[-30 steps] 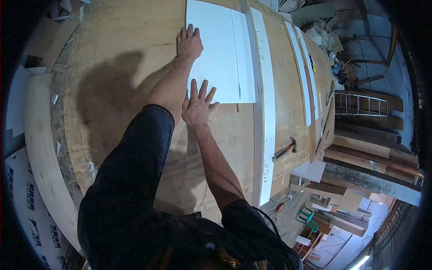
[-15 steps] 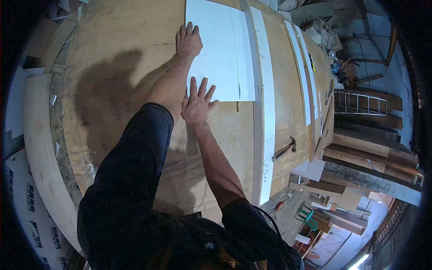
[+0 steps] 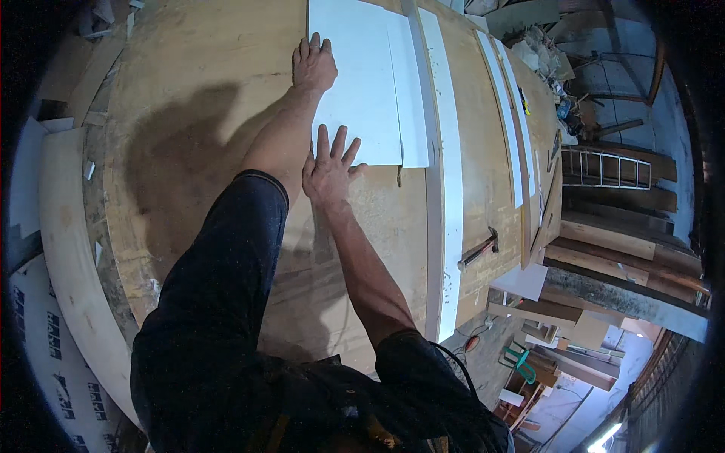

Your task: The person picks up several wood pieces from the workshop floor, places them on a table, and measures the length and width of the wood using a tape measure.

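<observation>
A flat white panel [image 3: 355, 90] lies on the large tan wooden work surface [image 3: 196, 45]. My left hand [image 3: 314, 66] rests on its left edge farther from me, fingers stretched forward. Nearer to me, my right hand [image 3: 331, 175] presses at the panel's near left corner with its fingers spread over the white face. Neither hand is wrapped around anything. Along the panel's right side runs a narrower white piece [image 3: 411, 98], with a thin seam between them. It meets a long upright-edged white board [image 3: 434, 226] on the right.
A hammer [image 3: 479, 251] lies right of the long board. Beyond it are long white strips [image 3: 502, 113] and a wooden batten [image 3: 522, 226]. A metal ladder [image 3: 608, 167], a green stool [image 3: 519, 364] and stacked boards stand farther right. A pale curved-looking plank [image 3: 64, 226] borders the left side.
Both hands and the white panel have shifted very slightly away and to the left, and the whole view has also moved a little. Hand poses are the same.
</observation>
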Action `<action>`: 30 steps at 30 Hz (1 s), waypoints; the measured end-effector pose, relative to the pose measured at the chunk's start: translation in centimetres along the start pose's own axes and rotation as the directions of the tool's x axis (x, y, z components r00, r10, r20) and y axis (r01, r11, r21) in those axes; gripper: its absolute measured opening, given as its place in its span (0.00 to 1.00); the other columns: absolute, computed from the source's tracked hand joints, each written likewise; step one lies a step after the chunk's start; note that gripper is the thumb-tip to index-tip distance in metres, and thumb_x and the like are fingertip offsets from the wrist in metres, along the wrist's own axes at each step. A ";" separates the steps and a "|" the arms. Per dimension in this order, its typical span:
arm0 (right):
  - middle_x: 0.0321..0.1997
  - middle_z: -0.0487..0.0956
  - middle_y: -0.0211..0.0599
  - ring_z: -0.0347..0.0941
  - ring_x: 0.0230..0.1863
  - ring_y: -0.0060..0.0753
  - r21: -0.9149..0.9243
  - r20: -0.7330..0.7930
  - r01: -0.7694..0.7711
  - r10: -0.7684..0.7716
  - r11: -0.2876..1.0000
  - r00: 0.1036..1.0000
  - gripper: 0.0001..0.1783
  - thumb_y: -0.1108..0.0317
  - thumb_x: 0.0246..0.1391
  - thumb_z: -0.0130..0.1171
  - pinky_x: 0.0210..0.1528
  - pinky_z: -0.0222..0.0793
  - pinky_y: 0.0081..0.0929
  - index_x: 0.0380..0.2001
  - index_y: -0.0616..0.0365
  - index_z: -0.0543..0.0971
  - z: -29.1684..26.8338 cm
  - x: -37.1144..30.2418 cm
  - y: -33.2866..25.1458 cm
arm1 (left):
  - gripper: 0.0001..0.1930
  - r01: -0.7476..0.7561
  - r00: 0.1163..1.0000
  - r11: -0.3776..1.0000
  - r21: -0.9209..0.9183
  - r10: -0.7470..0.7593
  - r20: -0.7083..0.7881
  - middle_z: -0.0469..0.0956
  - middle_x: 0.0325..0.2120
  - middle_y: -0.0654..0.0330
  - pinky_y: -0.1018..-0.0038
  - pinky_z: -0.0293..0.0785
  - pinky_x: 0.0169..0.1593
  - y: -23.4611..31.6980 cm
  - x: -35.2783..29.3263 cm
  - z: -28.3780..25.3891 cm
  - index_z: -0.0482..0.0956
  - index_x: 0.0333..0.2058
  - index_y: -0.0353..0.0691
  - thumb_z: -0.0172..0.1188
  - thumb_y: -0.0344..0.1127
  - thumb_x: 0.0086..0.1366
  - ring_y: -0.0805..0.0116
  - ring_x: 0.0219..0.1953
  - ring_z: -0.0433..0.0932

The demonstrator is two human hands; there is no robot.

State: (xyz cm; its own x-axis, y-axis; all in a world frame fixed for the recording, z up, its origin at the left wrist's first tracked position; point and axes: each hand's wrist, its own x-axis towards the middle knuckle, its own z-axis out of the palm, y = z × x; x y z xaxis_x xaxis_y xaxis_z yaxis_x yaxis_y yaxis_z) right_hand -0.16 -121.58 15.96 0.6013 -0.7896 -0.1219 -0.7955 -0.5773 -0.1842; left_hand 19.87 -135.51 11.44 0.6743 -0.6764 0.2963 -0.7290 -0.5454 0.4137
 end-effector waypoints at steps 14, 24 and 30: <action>0.76 0.43 0.53 0.33 0.73 0.75 -0.042 -0.025 0.146 -0.147 0.988 0.989 0.35 0.52 0.65 0.41 0.62 0.41 0.83 0.72 0.46 0.49 0.6 -1.4 -2.7 | 0.23 0.022 0.998 0.998 0.061 -0.025 0.050 0.57 0.68 0.57 0.47 0.55 0.66 -4.2 -0.7 -3.1 0.65 0.64 0.48 0.44 0.43 0.71 0.54 0.68 0.57; 0.77 0.42 0.48 0.34 0.75 0.68 0.029 0.115 0.277 -0.279 0.960 0.953 0.35 0.54 0.65 0.42 0.65 0.45 0.77 0.72 0.41 0.48 0.1 -16.3 -5.2 | 0.24 -0.023 1.000 0.995 0.098 0.024 -0.007 0.55 0.68 0.52 0.47 0.54 0.67 -11.1 -14.6 -8.3 0.63 0.64 0.43 0.45 0.39 0.71 0.48 0.68 0.57; 0.77 0.44 0.43 0.38 0.75 0.65 -0.020 0.046 0.281 -0.280 0.960 0.959 0.38 0.55 0.61 0.49 0.65 0.45 0.76 0.72 0.38 0.50 2.8 -30.5 -2.2 | 0.24 -0.078 0.996 0.996 0.051 0.080 -0.033 0.52 0.68 0.40 0.46 0.55 0.66 -9.7 -29.4 -12.3 0.62 0.64 0.37 0.46 0.33 0.70 0.36 0.66 0.58</action>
State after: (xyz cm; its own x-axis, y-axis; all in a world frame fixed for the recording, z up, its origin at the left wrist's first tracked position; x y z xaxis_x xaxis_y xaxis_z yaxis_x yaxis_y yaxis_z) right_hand -16.53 -95.66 17.38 0.8026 -0.5861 -0.1106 -0.5959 -0.7798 -0.1918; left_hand 8.54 -104.22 9.31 0.6175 -0.7011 0.3567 -0.7845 -0.5155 0.3449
